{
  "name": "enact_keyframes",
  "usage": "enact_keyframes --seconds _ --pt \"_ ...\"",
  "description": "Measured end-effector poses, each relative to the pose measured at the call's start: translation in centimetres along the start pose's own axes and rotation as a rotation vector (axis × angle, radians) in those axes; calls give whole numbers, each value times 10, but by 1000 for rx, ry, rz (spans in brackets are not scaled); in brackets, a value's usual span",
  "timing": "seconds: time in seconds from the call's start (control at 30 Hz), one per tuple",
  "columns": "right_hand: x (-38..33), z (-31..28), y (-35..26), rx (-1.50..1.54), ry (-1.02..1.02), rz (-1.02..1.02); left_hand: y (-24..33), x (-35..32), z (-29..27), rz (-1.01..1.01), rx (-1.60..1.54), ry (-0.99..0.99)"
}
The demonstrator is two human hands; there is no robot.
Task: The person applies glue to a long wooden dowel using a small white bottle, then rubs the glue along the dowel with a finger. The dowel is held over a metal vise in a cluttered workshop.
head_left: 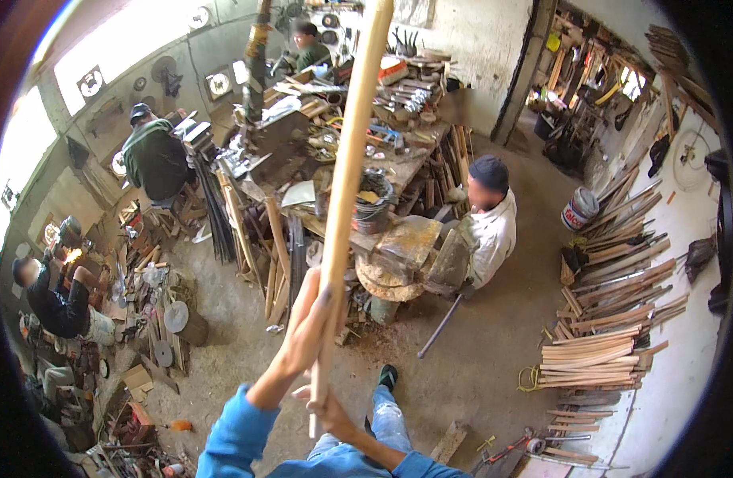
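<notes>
Fingers grip a wooden pole, top cropped.

1. The upper end of the wooden pole, above the left grip, is cut off by the top edge.
2. The right grip is partly hidden by the pole.
3. Beyond the left grip, a strip of the tabletop is covered by the pole; the small items cannot be told apart.
4. Right of the left grip, the face of the white-clad person is blurred.
5. Below the grips, the blue sleeves are cut off by the lower edge.
</notes>
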State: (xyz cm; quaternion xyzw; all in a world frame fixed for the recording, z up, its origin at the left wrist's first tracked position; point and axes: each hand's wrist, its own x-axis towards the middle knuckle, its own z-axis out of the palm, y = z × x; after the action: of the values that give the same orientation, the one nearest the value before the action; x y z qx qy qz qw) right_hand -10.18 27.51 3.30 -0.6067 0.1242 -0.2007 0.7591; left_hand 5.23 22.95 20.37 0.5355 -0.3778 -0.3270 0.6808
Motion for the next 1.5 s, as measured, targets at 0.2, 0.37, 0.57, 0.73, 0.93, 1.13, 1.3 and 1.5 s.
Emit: enact_keyframes --seconds 0.2,0.37,0.57,0.73,0.93,1.13,1.3,1.5 --pt "-49 26 -194 438 82 49 75 101 6 -2 -440 -80" --pt "-65 66 -310 896 127 29 38 120 29 -175 -776 -88" --pt "-90 87 -327 944 243 -48 22 88 60 -272 -880 -164" --pt "-122 80 -324 953 225 -93 26 63 84 -213 -910 -189" --pt "-145 85 -325 964 231 -90 29 47 103 -221 -959 -223" --pt "-152 83 -326 978 118 -150 33 43 105 -269 -999 -213" --pt "-155 85 -325 985 143 -216 29 49 100 68 -480 -260" --pt "-140 91 -303 849 265 -293 27 72 92 -226 -865 -212"
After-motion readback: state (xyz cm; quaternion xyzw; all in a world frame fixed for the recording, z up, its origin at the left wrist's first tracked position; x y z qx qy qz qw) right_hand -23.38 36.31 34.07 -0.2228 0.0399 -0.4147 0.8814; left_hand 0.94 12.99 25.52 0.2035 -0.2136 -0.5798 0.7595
